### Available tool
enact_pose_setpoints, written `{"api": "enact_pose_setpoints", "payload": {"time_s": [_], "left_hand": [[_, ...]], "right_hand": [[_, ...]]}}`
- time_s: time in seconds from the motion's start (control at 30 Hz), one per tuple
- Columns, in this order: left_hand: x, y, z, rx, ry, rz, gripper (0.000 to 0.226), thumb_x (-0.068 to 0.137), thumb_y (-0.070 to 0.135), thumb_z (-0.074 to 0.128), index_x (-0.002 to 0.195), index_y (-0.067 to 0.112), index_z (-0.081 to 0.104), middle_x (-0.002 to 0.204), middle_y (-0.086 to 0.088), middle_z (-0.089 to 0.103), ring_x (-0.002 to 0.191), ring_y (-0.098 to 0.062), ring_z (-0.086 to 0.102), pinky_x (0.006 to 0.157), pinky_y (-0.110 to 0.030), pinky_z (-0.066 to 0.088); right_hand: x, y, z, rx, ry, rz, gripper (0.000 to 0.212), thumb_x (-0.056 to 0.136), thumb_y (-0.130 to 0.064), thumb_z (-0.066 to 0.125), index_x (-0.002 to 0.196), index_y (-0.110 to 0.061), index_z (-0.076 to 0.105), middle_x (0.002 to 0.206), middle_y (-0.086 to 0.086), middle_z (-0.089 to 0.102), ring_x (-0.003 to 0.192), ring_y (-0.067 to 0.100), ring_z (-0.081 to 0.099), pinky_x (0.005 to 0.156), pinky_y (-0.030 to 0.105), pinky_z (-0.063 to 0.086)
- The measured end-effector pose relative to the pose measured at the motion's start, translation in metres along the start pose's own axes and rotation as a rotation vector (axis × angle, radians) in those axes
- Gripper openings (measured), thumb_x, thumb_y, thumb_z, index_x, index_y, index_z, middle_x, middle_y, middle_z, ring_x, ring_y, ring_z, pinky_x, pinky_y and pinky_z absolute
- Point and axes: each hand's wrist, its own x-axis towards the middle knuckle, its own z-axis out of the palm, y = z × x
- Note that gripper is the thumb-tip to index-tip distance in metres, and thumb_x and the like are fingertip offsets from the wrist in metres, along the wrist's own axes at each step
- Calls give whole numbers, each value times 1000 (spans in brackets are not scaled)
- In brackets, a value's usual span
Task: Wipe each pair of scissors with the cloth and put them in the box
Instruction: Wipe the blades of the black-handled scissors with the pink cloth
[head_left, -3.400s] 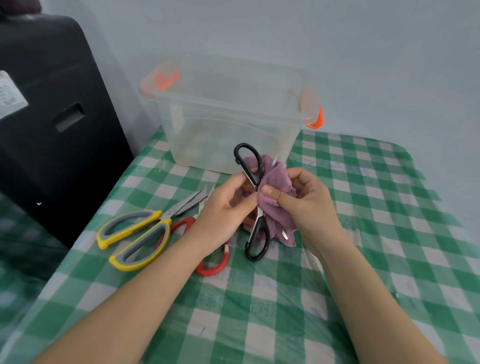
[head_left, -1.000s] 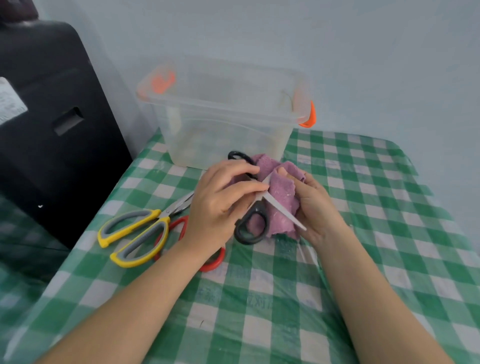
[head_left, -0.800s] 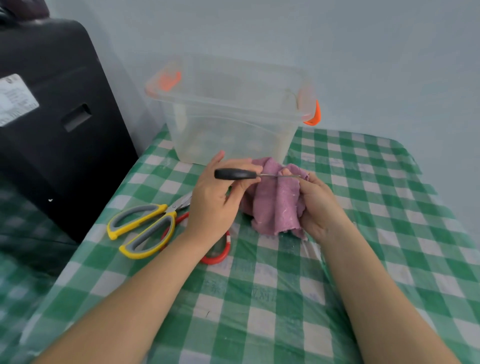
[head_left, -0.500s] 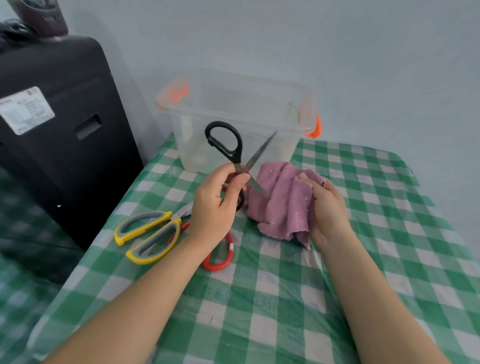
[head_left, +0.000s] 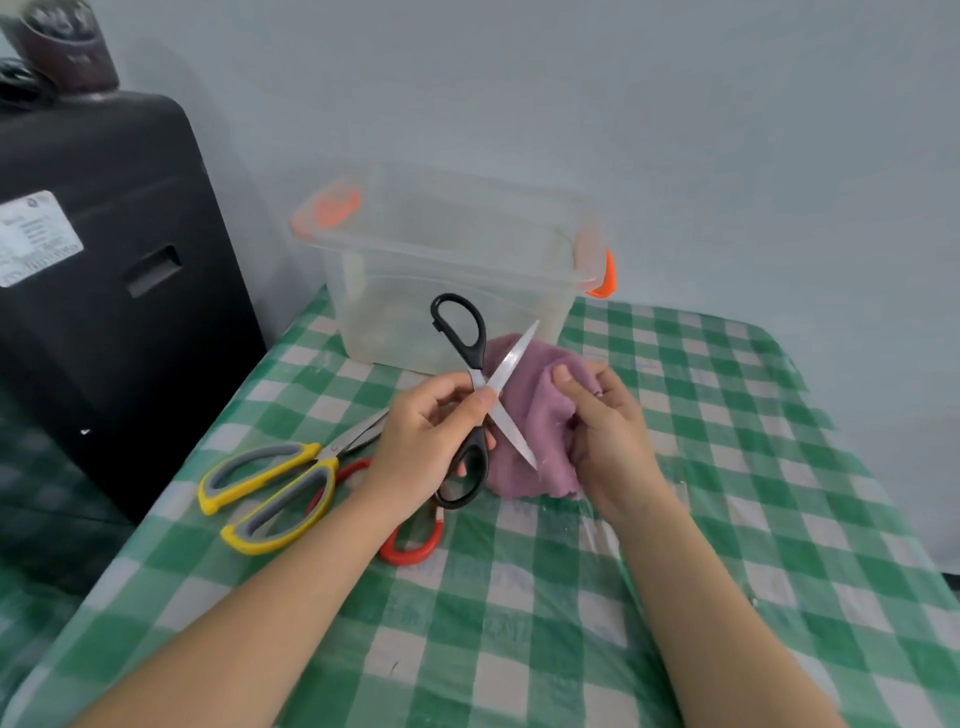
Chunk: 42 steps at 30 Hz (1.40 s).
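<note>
My left hand (head_left: 431, 431) pinches the black-handled scissors (head_left: 465, 332) at their pivot, blades spread wide open, held up over the table. My right hand (head_left: 605, 431) grips the bunched purple cloth (head_left: 535, 384) just right of the blades, apart from them. The clear plastic box (head_left: 457, 270) with orange latches stands behind, with no lid on it. Yellow-and-grey scissors (head_left: 270, 483) lie on the table to the left. Red-handled scissors (head_left: 410, 540) lie partly hidden under my left wrist.
A green-and-white checked tablecloth (head_left: 701, 519) covers the table. A tall black case (head_left: 104, 291) stands off the table's left edge. A pale wall rises close behind the box.
The black scissors came out of the cloth and my left hand lifted them upright with the blades spread. My right hand drew the cloth aside to the right.
</note>
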Motion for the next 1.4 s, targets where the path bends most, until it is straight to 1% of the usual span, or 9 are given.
{"api": "enact_pose_setpoints", "payload": {"time_s": [0.17, 0.3, 0.5, 0.7, 0.8, 0.9, 1.1, 1.27, 1.4], "left_hand": [[2, 0, 1, 4, -27, -35, 8, 93, 11, 60, 88, 10, 67, 60, -2, 66, 52, -9, 61, 41, -22, 46], [4, -2, 3, 5, -43, -77, 6, 91, 10, 63, 91, 10, 69, 64, -2, 69, 58, -12, 65, 42, -23, 47], [3, -1, 3, -13, 1, -86, 7, 91, 10, 62, 91, 9, 69, 61, -1, 70, 54, -9, 65, 40, -19, 43], [3, -5, 0, 54, 90, -23, 8, 91, 15, 64, 89, 14, 72, 68, -11, 69, 41, -12, 54, 36, -22, 40], [4, -8, 1, 105, 133, 0, 6, 90, 18, 66, 87, 20, 72, 65, -2, 67, 38, -14, 48, 38, -22, 41], [4, -9, 4, 130, 161, 42, 12, 89, 18, 67, 83, 27, 71, 62, 7, 66, 46, -8, 53, 42, -21, 45], [6, -11, 2, 160, 248, 51, 16, 89, 21, 68, 79, 34, 68, 68, 9, 69, 64, -2, 61, 58, -25, 51], [8, -11, 0, 60, 309, -13, 6, 90, 21, 66, 85, 20, 71, 67, -4, 67, 64, -12, 61, 55, -22, 44], [6, -6, 1, -21, 332, -45, 13, 93, 17, 63, 82, 18, 69, 59, -2, 66, 52, -6, 62, 43, -16, 40]], "right_hand": [[4, 2, -4, -42, -70, 41, 19, 74, -23, 74, 83, -16, 59, 77, 3, 67, 73, 17, 61, 69, 31, 50], [2, -1, -6, -56, -62, 64, 25, 70, -21, 78, 82, -15, 57, 74, 3, 67, 69, 16, 62, 64, 29, 51], [4, -7, -13, 9, 62, 12, 10, 88, -12, 66, 85, -13, 56, 79, 7, 65, 74, 21, 61, 69, 34, 52], [1, 7, -6, -457, -128, -88, 25, 77, -23, 80, 92, -22, 60, 96, 8, 71, 88, 26, 67, 85, 43, 54], [-2, 13, 1, -524, -117, -136, 34, 76, -23, 83, 102, -20, 61, 99, 4, 73, 95, 24, 69, 90, 46, 55], [-2, 17, 5, -589, -101, -195, 38, 71, -32, 83, 102, -22, 63, 95, 4, 74, 92, 27, 69, 88, 51, 54], [-2, 17, 12, -678, -77, -274, 26, 77, -17, 82, 95, -18, 64, 86, 4, 73, 82, 25, 69, 80, 46, 55], [0, 17, 15, -714, -81, -289, 26, 78, -16, 81, 95, -17, 62, 87, 13, 70, 82, 33, 64, 78, 45, 54], [1, 18, 10, -653, -88, -241, 28, 78, -15, 81, 98, -14, 61, 93, 24, 68, 88, 43, 61, 81, 53, 53]]}}
